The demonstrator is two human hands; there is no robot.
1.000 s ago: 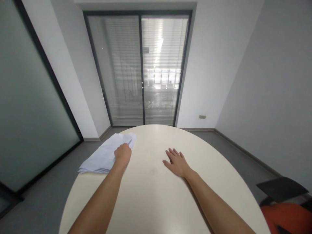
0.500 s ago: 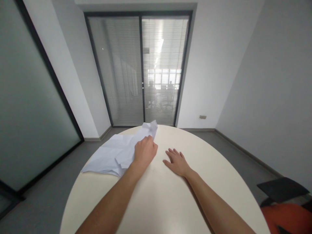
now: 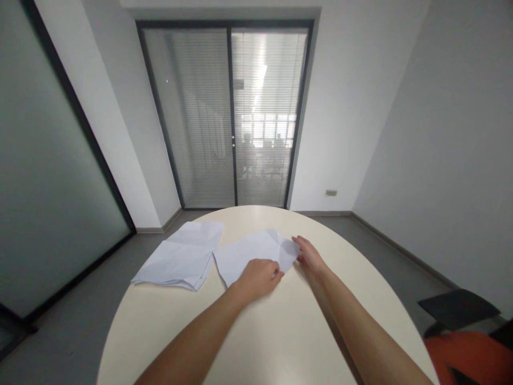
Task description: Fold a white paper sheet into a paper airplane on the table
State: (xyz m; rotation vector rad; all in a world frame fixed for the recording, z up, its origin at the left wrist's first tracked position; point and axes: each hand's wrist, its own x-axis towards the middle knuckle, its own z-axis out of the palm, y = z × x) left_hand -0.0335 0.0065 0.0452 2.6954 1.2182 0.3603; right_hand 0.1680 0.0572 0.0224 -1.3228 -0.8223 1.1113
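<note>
A creased white sheet of paper [image 3: 250, 248] lies across the middle of the round table, between my two hands. My left hand [image 3: 260, 278] is closed on its near edge, fingers curled. At the sheet's right corner, my right hand [image 3: 309, 254] pinches the paper between thumb and fingers. A stack of creased white paper sheets [image 3: 178, 256] rests to the left, its right side close to the held sheet's left edge. The fingertips of my left hand are partly hidden.
The round cream table [image 3: 256, 342] has its far edge near a glass door [image 3: 232, 117] with blinds. An orange and black chair [image 3: 460, 347] stands at the lower right. Frosted glass [image 3: 52, 160] runs along the left.
My left hand has drawn one sheet off the stack to the right and nearer. My right hand, flat on the table before, has moved right and taken hold of the sheet's corner.
</note>
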